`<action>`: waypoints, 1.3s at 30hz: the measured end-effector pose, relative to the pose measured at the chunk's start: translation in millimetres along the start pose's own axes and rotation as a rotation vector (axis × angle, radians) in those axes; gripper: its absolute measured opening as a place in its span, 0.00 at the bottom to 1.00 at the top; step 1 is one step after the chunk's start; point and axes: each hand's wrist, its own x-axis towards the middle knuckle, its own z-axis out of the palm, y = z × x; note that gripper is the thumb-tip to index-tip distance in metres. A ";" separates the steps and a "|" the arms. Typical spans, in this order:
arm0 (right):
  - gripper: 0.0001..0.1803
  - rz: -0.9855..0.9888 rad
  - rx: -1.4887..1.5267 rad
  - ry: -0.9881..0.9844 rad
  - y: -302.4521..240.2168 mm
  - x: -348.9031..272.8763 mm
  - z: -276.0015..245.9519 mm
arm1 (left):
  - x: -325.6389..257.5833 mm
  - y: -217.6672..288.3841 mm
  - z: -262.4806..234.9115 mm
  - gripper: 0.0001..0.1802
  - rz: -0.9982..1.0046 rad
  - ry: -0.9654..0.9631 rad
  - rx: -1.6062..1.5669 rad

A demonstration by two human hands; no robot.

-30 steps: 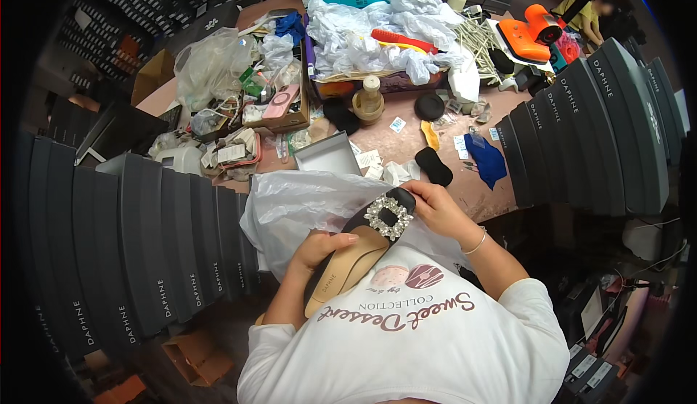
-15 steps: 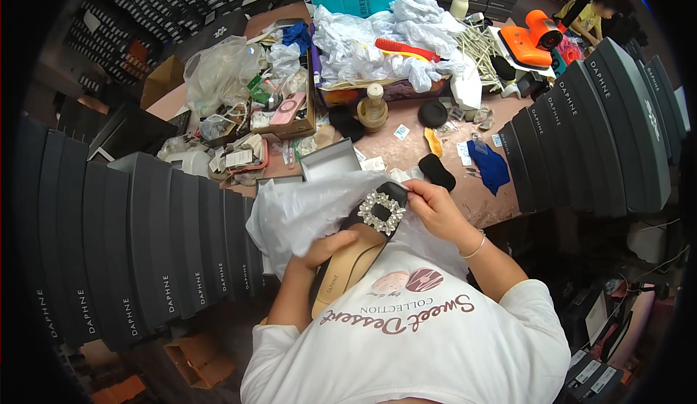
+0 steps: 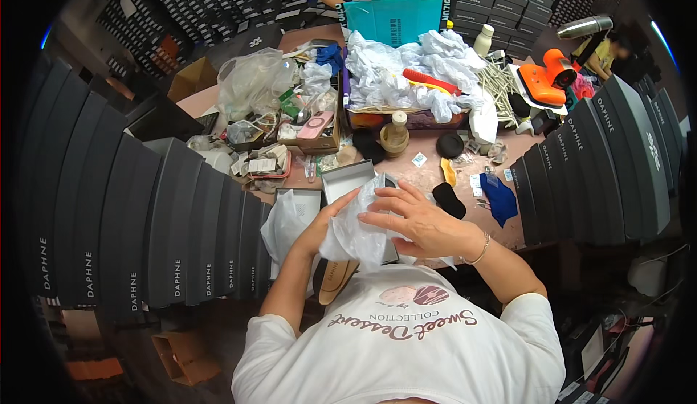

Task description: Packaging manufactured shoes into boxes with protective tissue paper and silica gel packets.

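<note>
Head view: both hands work a sheet of white tissue paper (image 3: 357, 231) over a flat shoe (image 3: 335, 279), whose tan insole pokes out just below the fingers. The left hand (image 3: 327, 226) has its fingers curled shut on the paper's left edge; the right hand (image 3: 421, 221) lies on top with fingers spread, pressing rather than gripping. The paper looks light, soft and easily torn, best taken by its edges; the shoe seems stiffer. Beyond the fingers, an open grey box (image 3: 347, 179) sits on the cluttered table (image 3: 428, 175).
</note>
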 end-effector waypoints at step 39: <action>0.10 0.707 0.666 0.038 121.8 13.0 47.8 | 35.4 -34.1 -43.4 0.31 0.349 0.474 0.392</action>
